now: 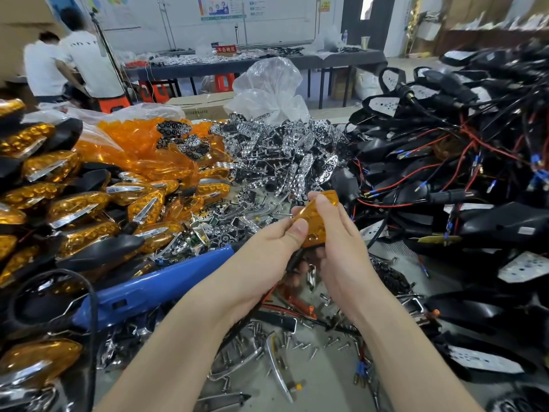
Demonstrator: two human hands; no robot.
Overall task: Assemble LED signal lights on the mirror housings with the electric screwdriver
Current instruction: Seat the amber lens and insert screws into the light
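Observation:
Both hands hold one amber signal lens (315,222) above the table's middle. My left hand (276,248) grips its near side, thumb pressed on the lens face. My right hand (335,245) wraps its far side, fingers curled over the top edge. A dark part with a black wire (292,260) hangs beneath the lens, mostly hidden by my palms. The blue electric screwdriver (154,288) lies on the table left of my left forearm, tip pointing toward the hands.
Finished amber-lensed housings (74,209) pile at the left. Loose amber lenses (142,150) and chrome reflectors (291,150) heap behind. Black mirror housings with red wires (445,179) stack at right. Screws (300,343) scatter near the front. Two people (68,63) stand far left.

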